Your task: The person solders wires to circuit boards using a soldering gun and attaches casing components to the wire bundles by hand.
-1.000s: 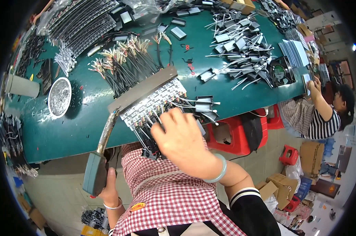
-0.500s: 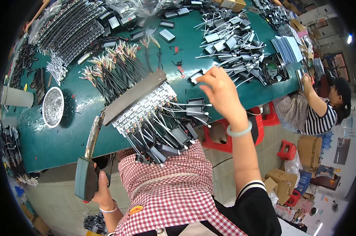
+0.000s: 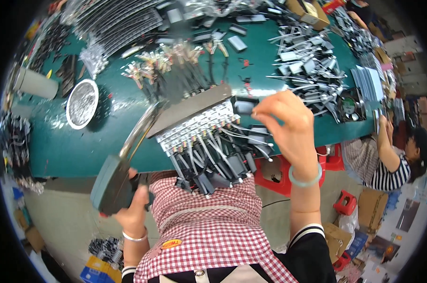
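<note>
Our rack (image 3: 194, 118) overhangs the table edge (image 3: 81, 165); our left hand (image 3: 133, 212) grips its handle (image 3: 112, 186), our right hand (image 3: 289, 127) pinches 1 wire (image 3: 244, 129).

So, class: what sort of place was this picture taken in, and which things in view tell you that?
Probably a small electronics assembly workshop. A long green workbench is strewn with heaps of wired metal parts, the left hand grips a handled tool, and another seated worker works at the bench's end.
</note>
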A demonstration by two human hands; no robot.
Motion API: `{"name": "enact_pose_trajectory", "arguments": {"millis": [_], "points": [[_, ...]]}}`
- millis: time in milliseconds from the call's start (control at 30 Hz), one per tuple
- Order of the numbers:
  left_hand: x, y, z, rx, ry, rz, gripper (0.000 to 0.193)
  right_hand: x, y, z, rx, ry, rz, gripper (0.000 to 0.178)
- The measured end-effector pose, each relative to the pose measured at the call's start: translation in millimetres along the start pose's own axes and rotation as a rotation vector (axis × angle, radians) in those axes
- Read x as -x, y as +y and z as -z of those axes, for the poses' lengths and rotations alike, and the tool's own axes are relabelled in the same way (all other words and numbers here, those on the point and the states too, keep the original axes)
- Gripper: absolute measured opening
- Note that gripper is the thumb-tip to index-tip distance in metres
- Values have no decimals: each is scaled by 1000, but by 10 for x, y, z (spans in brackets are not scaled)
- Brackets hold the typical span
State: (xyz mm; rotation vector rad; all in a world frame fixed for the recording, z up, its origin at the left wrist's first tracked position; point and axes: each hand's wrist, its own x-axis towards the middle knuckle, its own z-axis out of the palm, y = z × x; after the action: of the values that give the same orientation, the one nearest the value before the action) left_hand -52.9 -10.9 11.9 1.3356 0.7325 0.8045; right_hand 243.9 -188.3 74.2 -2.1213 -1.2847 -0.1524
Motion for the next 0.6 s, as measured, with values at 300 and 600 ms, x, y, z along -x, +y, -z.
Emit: {"name": "enact_pose_trajectory", "arguments": {"millis": [300,600], "points": [[-166,179,-381,437,-257,44,77,191,-1043,-539,-738,-223,-52,15],[70,175,-135,321,-307,123,62,359,-1418,-846,-964,-32,-150,13]]}}
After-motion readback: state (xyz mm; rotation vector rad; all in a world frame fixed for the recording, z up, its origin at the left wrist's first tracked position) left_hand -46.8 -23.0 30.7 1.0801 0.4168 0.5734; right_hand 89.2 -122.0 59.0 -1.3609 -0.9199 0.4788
